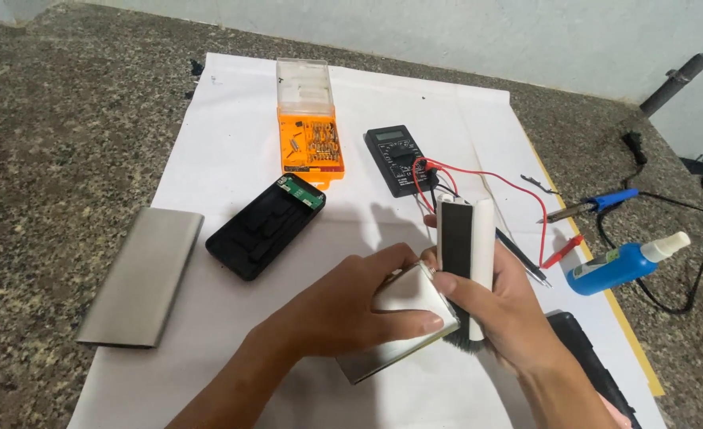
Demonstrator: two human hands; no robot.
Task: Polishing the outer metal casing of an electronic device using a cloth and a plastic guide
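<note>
Furthest to your left, a flat brushed-metal sleeve (141, 276) of grey rectangular casing lies on the speckled stone worktop (42, 143), its right edge just over the border of the large white paper sheet (232, 151). Just beside it on the paper sits a black rectangular plastic frame with a small green circuit board at its far end (265, 226), lying at a slant. Beyond that stands an orange plastic screwdriver-bit box with its clear lid swung open (310, 119).

Your left hand (351, 306) reaches across the middle of the sheet, fingers curled down over a flat silver pouch-type battery cell (403, 322), thumb along its near edge, gripping it. That cell lies tilted, its right edge touching the piece in your other hand.

Behind your hands rests a black digital multimeter (399, 159) with red and black test leads (518, 191) looping out to the right.

Your right hand (498, 306) is closed round a narrow white-and-black rectangular housing (466, 246), held upright, fingertips wrapped over its front face.

Further right lie a blue-handled soldering iron (597, 204) and a blue plastic bottle with a white nozzle (625, 264) on its side, near a black cable. A black flat object (585, 357) sits partly hidden behind your right wrist.
</note>
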